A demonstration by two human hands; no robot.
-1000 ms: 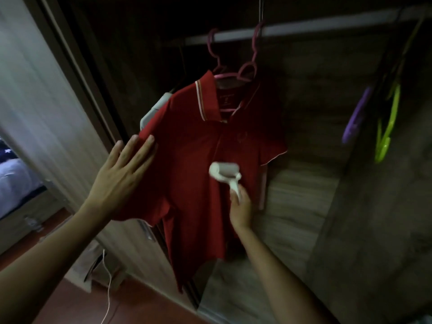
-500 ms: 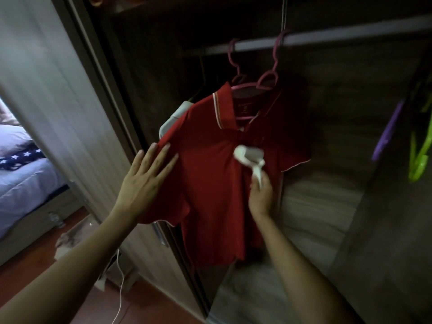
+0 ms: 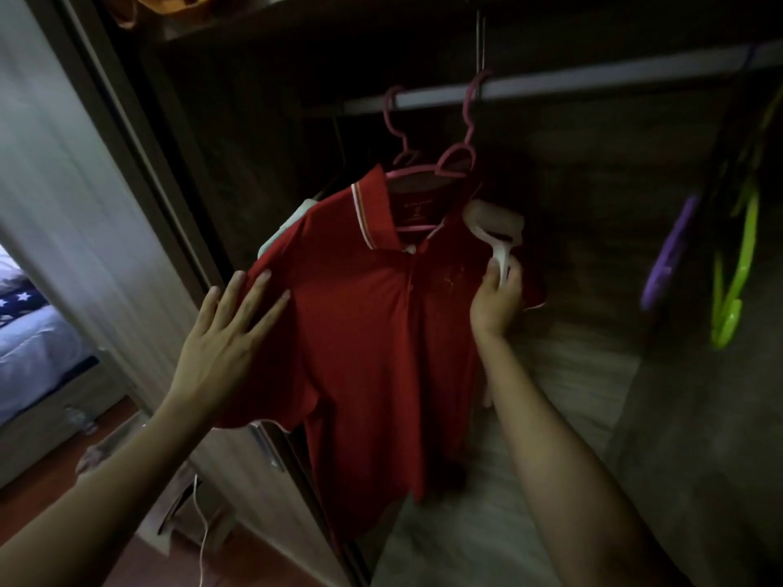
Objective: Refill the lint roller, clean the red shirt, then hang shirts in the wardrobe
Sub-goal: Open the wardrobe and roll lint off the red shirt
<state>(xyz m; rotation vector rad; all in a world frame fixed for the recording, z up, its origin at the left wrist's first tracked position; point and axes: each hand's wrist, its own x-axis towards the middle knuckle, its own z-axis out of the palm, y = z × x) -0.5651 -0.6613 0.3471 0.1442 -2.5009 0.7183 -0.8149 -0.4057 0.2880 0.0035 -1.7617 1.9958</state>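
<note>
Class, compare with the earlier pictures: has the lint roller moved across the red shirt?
Yes. The lint roller, in the right hand, went from mid-chest, below the collar, up and to the right, and is now at the shoulder beside the collar.

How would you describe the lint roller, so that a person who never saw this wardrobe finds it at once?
Look at the pale hanging rail across the top of the open wardrobe, then down the pink hanger to the red shirt. The lint roller sits against the shirt's shoulder nearer the wardrobe's inside, its handle gripped from below by the right hand. It is the only white thing lying on the red cloth.
</note>
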